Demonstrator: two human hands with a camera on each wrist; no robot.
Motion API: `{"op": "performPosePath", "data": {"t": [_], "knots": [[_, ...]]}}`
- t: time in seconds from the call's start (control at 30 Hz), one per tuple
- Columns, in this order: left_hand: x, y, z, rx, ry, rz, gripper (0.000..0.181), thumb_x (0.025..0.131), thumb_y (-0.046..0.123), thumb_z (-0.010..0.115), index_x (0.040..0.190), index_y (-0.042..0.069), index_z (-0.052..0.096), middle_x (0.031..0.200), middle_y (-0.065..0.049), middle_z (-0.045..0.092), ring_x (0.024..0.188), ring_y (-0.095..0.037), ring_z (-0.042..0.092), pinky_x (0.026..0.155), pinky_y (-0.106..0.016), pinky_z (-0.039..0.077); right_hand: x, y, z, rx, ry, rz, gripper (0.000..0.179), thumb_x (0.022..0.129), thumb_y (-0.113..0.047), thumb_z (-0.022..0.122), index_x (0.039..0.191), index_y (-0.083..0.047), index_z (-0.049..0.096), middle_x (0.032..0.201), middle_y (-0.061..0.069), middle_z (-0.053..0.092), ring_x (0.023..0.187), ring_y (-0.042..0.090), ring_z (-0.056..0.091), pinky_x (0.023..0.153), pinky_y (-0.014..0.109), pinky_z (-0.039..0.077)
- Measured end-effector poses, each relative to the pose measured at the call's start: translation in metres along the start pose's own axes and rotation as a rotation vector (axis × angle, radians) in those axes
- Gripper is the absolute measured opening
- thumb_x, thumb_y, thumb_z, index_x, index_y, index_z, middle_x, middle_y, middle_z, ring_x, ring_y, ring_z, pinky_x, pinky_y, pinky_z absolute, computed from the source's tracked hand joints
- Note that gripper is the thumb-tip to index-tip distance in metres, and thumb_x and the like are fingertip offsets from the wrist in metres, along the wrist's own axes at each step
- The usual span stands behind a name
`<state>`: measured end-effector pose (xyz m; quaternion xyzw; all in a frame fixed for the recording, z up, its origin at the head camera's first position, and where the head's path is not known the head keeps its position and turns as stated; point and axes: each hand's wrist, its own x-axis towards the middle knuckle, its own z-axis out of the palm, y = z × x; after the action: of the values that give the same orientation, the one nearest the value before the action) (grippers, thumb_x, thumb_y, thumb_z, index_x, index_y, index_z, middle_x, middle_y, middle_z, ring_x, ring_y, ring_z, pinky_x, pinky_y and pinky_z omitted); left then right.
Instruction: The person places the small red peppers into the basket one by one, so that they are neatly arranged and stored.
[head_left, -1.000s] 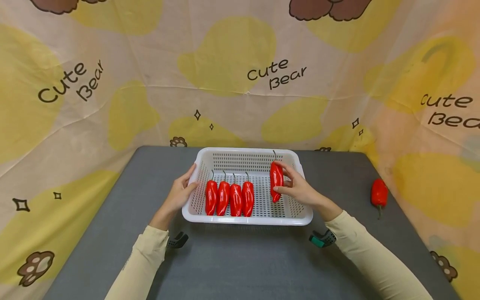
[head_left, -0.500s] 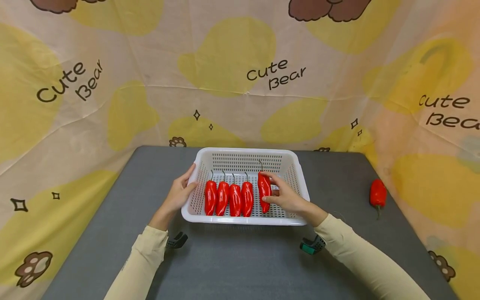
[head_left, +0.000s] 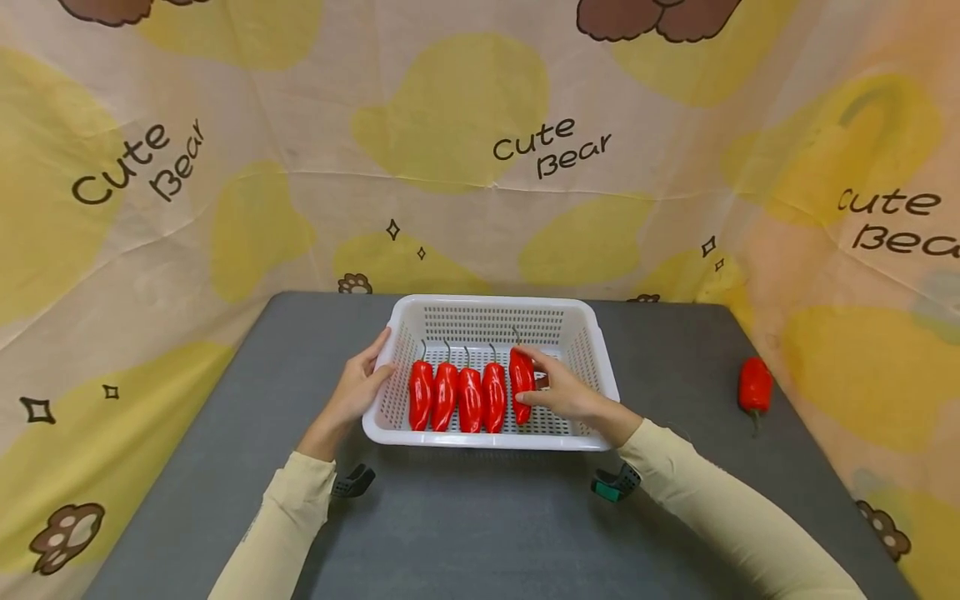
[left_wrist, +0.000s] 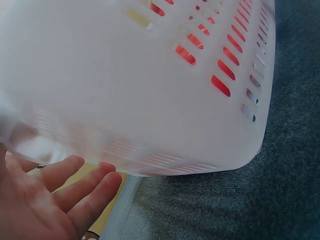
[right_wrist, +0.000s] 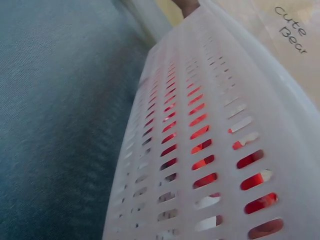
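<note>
My left hand (head_left: pixel 358 385) holds the left rim of a white slotted plastic basket (head_left: pixel 450 441), its thumb over the rim. In the left wrist view its fingers (left_wrist: pixel 95 200) lie along the outside of the basket wall (left_wrist: pixel 115 75). Inside the basket my right hand (head_left: pixel 564 393) pinches a glossy red chili pepper (head_left: pixel 521 387) between thumb and fingers, stem pointing away. Several similar peppers (head_left: pixel 470 400) lie in a row just left of it. In the right wrist view the basket wall (right_wrist: pixel 295 165) hides the right hand; red shows through the slots.
Another red pepper (head_left: pixel 755 385) lies on the grey table (head_left: pixel 480 533) near its right edge. A printed cloth (head_left: pixel 450 108) hangs behind and along the sides. Dark wrist devices sit below both hands.
My right hand has carried its pepper left and lowered it toward the front of the basket, close beside the row. The left hand has stayed on the rim.
</note>
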<state>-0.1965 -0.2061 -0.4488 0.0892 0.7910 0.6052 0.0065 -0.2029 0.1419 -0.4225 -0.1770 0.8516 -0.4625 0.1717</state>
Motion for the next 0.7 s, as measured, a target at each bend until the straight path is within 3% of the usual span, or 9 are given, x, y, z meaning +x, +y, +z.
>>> {"op": "performPosePath", "data": {"t": [0.23,0.43,0.7], "knots": [[0.0029,-0.0018,0.0017,-0.007,-0.005,0.002,0.064,0.102,0.002,0.046,0.161,0.011,0.022,0.162,-0.027,0.031,0.129,-0.053,0.053,0.095,-0.059,0.053,-0.004,0.0039,0.0032,-0.111,-0.039,0.009,0.083,0.09,-0.005,0.072,0.16,-0.006,0.026,0.146,0.025,0.048,0.119,0.035,0.059,0.101,0.048,0.055],[0.0023,-0.0001,0.0021,-0.005,-0.01,0.001,0.064,0.102,0.003,0.046,0.162,0.011,0.022,0.161,-0.028,0.032,0.128,-0.052,0.053,0.093,-0.058,0.055,-0.0029,0.0051,0.0056,-0.214,-0.04,0.035,0.083,0.086,-0.007,0.076,0.157,-0.006,0.032,0.148,0.022,0.049,0.128,0.035,0.051,0.111,0.054,0.048],[0.0011,-0.0029,0.0021,-0.007,0.0,0.019,0.064,0.101,0.001,0.046,0.161,0.008,0.023,0.161,-0.028,0.032,0.127,-0.049,0.053,0.092,-0.056,0.058,-0.0012,0.0046,0.0086,-0.276,-0.084,0.137,0.081,0.087,-0.013,0.078,0.157,-0.012,0.037,0.153,0.015,0.048,0.132,0.032,0.049,0.115,0.054,0.045]]}}
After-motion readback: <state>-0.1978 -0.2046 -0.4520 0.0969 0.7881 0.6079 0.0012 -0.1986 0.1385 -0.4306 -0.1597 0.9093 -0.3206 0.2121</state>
